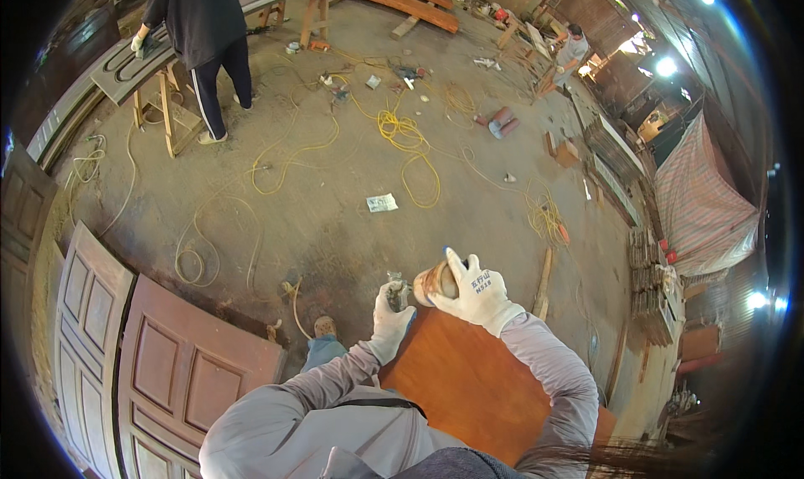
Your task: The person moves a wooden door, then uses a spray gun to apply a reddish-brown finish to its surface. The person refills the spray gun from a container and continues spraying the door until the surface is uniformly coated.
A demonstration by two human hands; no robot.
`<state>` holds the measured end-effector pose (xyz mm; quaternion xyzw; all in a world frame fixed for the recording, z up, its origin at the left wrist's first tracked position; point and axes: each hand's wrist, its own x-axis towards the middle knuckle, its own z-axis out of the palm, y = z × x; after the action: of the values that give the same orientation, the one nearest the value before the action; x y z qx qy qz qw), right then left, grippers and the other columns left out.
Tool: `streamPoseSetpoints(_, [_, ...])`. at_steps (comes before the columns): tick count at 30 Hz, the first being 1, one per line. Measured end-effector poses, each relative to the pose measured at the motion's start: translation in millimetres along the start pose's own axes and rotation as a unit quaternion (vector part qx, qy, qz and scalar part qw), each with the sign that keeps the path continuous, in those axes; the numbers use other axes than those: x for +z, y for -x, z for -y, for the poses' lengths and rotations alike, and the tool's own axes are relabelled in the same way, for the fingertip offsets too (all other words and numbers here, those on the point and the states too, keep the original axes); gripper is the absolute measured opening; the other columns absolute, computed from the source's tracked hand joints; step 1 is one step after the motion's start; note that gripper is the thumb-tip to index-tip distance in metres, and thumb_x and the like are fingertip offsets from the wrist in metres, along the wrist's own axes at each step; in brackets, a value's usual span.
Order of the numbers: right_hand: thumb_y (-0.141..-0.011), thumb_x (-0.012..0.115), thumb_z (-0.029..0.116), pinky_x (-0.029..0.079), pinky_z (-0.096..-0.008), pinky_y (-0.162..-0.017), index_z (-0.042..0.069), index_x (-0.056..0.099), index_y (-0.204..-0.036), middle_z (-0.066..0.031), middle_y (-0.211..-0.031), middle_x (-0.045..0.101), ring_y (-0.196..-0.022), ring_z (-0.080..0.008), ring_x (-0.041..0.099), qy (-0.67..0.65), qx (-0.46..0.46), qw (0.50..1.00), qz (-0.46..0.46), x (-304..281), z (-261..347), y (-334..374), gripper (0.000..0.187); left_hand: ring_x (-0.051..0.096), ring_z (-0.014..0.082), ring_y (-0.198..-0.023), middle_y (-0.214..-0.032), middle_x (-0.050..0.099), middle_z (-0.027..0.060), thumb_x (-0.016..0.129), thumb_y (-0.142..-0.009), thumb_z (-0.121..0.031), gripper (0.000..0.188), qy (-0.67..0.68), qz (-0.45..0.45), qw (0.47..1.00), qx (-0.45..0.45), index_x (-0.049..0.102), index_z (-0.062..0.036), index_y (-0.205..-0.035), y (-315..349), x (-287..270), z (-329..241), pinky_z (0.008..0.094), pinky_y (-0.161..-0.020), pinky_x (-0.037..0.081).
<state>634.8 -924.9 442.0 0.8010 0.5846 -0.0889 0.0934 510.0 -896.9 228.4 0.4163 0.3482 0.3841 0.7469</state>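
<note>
Grey, dusty workshop floor [318, 236] spreads around the person; clock directions here are taken from the cup, with twelve at the top. Right hand [481, 296], in a white glove, is grasping this cup [435, 283], a round vessel smeared with brown, which is tilted; what is inside, I cannot tell. It is held near the upper edge of an orange-brown board [469, 378], which extends towards five o'clock. At nine o'clock, just beside the cup, the gloved left hand [390, 324] has its fingers curled around a small metal piece [397, 292]; whether this piece touches the cup is not clear. One reddish cylinder [502, 123], perhaps a bucket, lies on its side at one o'clock, and its contents are too small to see. Yellow hose [400, 133] is coiled at twelve, and a sheet of paper [382, 203] lies at eleven. Between ten and eleven, a co-worker [201, 43] stands at a panel [126, 73] on trestles. Brown door [180, 366] is placed between eight and nine, while a striped sheet [703, 203] hangs between two and three.
</note>
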Motion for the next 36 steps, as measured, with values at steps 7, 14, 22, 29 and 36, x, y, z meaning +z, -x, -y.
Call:
streamPoseSetpoints(7, [-0.071, 0.074, 0.051, 0.050, -0.0518, -0.089, 0.015, 0.055, -0.130, -0.0285, -0.130, 0.050, -0.117, -0.0464, 0.050, 0.034, -0.318, 0.938, -0.136, -54.2, 30.1, -99.3, 0.072, 0.055, 0.0171, -0.110, -0.118, 0.057, 0.0081, 0.067, -0.071, 0.003, 0.055, 0.058, -0.012, 0.998, 0.027, 0.052, -0.0046, -0.124, -87.9, -37.5, -64.0, 0.0294, -0.097, 0.045])
streamPoseSetpoints(14, [-0.070, 0.072, 0.045, 0.042, -0.0576, -0.095, 0.016, 0.060, -0.123, -0.0247, -0.136, 0.048, -0.120, -0.0488, 0.047, 0.032, -0.528, 0.833, -0.162, -64.6, 88.9, -223.0, 0.062, 0.057, 0.0278, -0.113, -0.116, 0.061, 0.0135, 0.070, -0.075, -0.015, 0.048, -0.063, -0.081, 0.994, 0.039, 0.059, -0.0120, -0.122, -156.8, -105.8, -137.7, 0.0371, -0.100, 0.045])
streamPoseSetpoints(22, [-0.075, 0.063, 0.028, 0.044, -0.0549, -0.094, 0.006, 0.060, -0.120, -0.0229, -0.130, 0.053, -0.115, -0.0465, 0.051, -0.041, -0.582, 0.783, -0.217, -50.1, 271.6, -434.5, 0.050, 0.053, 0.0310, -0.118, -0.123, 0.057, 0.0125, 0.063, -0.078, -0.019, 0.044, -0.059, -0.360, 0.931, 0.003, 0.060, -0.0153, -0.122, -272.8, -247.6, -208.2, 0.0399, -0.101, 0.043])
streamPoseSetpoints(29, [-0.077, 0.066, 0.025, 0.043, -0.0554, -0.094, 0.007, 0.062, -0.116, -0.0255, -0.130, 0.051, -0.118, -0.0466, 0.048, -0.072, -0.701, 0.680, -0.201, -95.9, 451.6, -567.8, 0.044, 0.052, 0.0328, -0.117, -0.123, 0.055, 0.0153, 0.063, -0.075, -0.017, 0.049, -0.045, -0.492, 0.869, 0.037, 0.058, -0.0127, -0.124, -355.8, -388.0, -291.2, 0.0389, -0.101, 0.042])
streamPoseSetpoints(36, [-0.072, 0.067, 0.020, 0.045, -0.0526, -0.091, 0.007, 0.066, -0.107, -0.0229, -0.125, 0.056, -0.113, -0.0447, 0.053, -0.117, -0.816, 0.535, -0.186, -129.8, 653.6, -625.1, 0.038, 0.053, 0.0328, -0.118, -0.124, 0.054, 0.0154, 0.061, -0.071, -0.012, 0.052, 0.017, -0.695, 0.714, 0.085, 0.057, -0.0092, -0.122, -375.8, -505.0, -380.4, 0.0385, -0.101, 0.043])
